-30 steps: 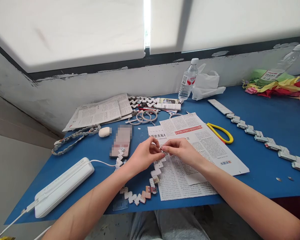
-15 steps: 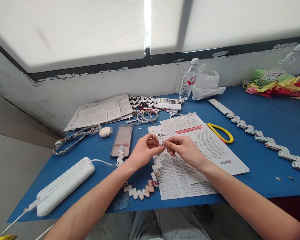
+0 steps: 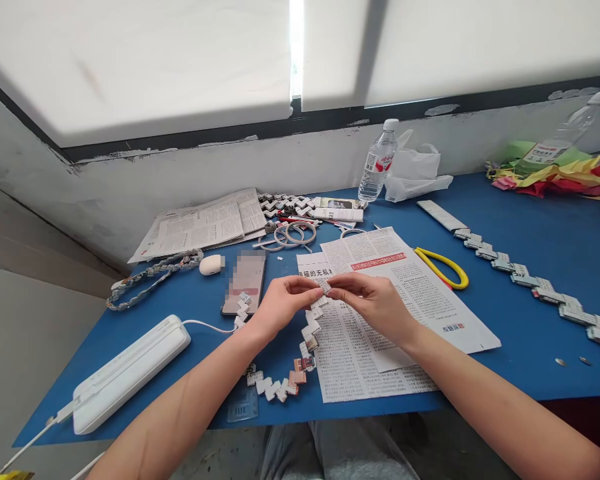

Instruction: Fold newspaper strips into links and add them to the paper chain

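A zigzag chain of folded newspaper [image 3: 311,329] curves across the blue table, from the phone [image 3: 250,273] round under my left forearm and up to my fingers. My left hand [image 3: 286,303] pinches the chain's upper end between thumb and fingers. My right hand [image 3: 373,300] meets it there, thumb and fingertips closed at the same end link. Whether the right fingers hold a separate strip I cannot make out. Beneath both hands lie printed newspaper sheets [image 3: 360,360], one overlapping the other.
Yellow-handled scissors [image 3: 453,270] lie partly under the sheets. A white power strip [image 3: 130,373] is at the left. A longer paper chain [image 3: 525,280] runs down the right side. A water bottle [image 3: 377,163] and a plastic bag [image 3: 415,170] stand at the back, near folded newspapers [image 3: 200,227].
The fingers of my right hand have straightened somewhat at the chain's end. My left fingers have also stretched out, and the chain has shifted slightly left.
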`<state>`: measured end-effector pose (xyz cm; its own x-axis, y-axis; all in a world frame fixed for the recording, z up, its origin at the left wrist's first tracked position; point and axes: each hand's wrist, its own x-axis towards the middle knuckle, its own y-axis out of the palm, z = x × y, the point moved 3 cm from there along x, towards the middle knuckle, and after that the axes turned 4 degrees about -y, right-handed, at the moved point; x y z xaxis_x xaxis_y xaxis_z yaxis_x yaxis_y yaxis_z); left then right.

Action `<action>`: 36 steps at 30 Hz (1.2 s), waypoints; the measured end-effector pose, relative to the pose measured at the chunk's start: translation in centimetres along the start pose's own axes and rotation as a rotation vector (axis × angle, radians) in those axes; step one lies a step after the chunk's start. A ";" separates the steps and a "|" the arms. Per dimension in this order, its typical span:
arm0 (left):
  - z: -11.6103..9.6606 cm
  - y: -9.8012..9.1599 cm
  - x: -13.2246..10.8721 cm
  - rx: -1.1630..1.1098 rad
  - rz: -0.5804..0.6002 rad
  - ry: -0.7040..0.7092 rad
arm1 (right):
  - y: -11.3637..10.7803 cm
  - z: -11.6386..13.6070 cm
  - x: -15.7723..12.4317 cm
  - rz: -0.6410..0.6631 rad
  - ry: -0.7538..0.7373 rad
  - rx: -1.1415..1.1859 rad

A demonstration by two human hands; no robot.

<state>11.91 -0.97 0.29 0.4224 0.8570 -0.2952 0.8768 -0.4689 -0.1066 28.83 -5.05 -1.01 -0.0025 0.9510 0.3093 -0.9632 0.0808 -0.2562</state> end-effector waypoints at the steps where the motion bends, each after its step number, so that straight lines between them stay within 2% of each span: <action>1: 0.0 0.0 0.0 -0.005 0.003 -0.009 | 0.0 0.1 0.0 0.005 -0.027 -0.032; 6: 0.0 0.1 -0.1 -0.011 0.026 -0.021 | -0.2 0.8 -0.1 0.009 -0.136 -0.131; 10: -0.3 0.0 -0.1 0.001 0.026 0.020 | -0.1 0.9 -0.2 0.008 -0.118 -0.081; 18: -0.8 0.2 -0.8 0.146 0.001 0.205 | -0.1 -0.3 0.5 0.078 0.224 0.324; 25: -0.7 0.8 -1.2 0.295 0.072 0.331 | -0.1 -0.4 0.7 0.158 0.341 0.357; 29: -0.9 0.9 -1.3 0.312 0.091 0.326 | 0.1 -0.3 0.7 0.203 0.308 0.276; 36: -1.2 0.7 -1.0 0.287 0.184 0.261 | 0.3 0.3 0.2 0.195 0.182 0.111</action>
<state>12.40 -1.92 1.64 0.6421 0.7616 -0.0874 0.6976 -0.6277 -0.3453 28.43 -4.90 -0.74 -0.1524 0.9840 0.0924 -0.9728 -0.1329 -0.1896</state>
